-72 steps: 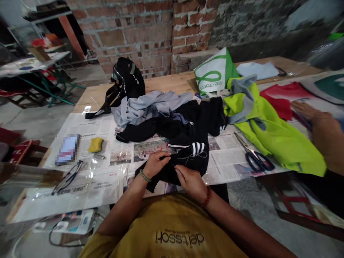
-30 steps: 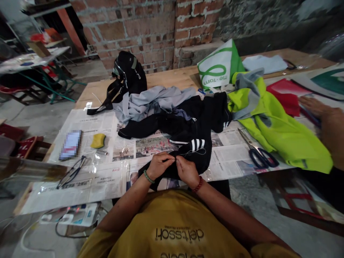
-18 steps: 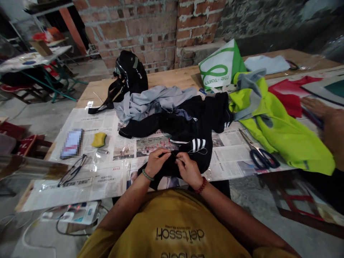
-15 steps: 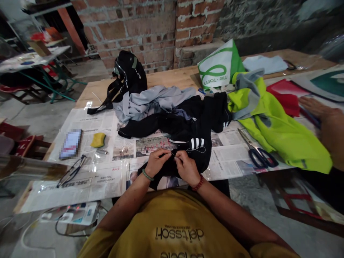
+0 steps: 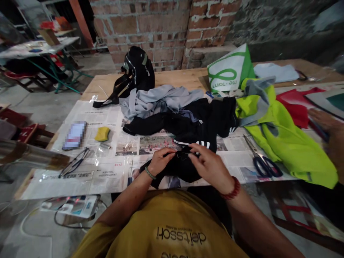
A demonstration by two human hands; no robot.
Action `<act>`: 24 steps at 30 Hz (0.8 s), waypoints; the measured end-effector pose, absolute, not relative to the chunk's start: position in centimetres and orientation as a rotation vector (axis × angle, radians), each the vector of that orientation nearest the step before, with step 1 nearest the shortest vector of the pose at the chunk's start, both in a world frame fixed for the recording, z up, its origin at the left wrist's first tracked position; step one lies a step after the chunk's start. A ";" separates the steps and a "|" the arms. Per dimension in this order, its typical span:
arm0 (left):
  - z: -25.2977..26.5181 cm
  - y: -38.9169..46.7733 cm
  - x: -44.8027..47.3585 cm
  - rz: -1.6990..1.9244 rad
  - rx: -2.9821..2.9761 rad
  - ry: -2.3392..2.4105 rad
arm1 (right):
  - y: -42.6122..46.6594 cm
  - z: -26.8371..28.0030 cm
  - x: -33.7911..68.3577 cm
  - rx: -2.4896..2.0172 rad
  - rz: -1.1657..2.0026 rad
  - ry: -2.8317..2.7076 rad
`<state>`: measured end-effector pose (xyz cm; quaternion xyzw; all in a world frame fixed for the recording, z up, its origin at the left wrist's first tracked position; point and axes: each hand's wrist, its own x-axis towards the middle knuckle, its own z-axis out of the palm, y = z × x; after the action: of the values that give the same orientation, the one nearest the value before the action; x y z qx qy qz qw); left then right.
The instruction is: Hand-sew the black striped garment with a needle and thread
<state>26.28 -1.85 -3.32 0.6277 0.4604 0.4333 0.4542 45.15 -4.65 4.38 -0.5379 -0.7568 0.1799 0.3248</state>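
Observation:
My left hand [image 5: 161,159], with a green bead bracelet, is closed in a pinch at the near part of a black garment with white stripes [image 5: 185,170]. A thin needle shows faintly at its fingertips. To the right, my right hand [image 5: 211,166], with a red bracelet, is curled over the same garment, below the stripes. Fine thread [image 5: 184,154] runs from the left fingertips toward the right thumb and forefinger. The exact grip on it is small and blurred.
Scissors [image 5: 262,159] lie right, beside a yellow-green garment [image 5: 290,143]. A co-worker's arm [image 5: 331,132] is at the right edge. Left are a sponge [image 5: 102,134], phone [image 5: 74,134] and glasses [image 5: 75,163]. Behind are grey cloth [image 5: 161,100], a black bag [image 5: 139,70] and a green-white bag [image 5: 228,71].
My right hand has moved right, away from the left, and its fingers have spread somewhat. My left hand stays pinched near the same place. The view has shifted slightly left.

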 end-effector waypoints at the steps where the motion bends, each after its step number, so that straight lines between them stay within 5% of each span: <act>1: -3.2 -1.9 26.3 1.072 1.548 1.127 | -4.0 5.1 45.6 -1.416 0.371 -1.931; 6: -3.2 -2.0 26.2 1.214 1.641 1.012 | 0.0 4.8 45.0 -1.360 0.194 -2.115; 11: -3.6 -1.6 25.8 1.369 1.736 1.070 | 1.2 2.2 42.5 -1.337 0.696 -2.298; 21: -3.8 -1.4 26.0 1.444 1.896 1.060 | 1.8 1.7 43.1 -1.263 1.487 -1.428; 24: -3.7 -1.5 26.0 1.466 1.912 1.066 | 1.7 1.8 43.2 -1.255 1.422 -1.372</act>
<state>25.99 -1.48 -3.72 0.7024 0.3919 0.5385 0.2510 43.21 1.74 1.79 -0.4935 -0.5399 0.5595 0.3898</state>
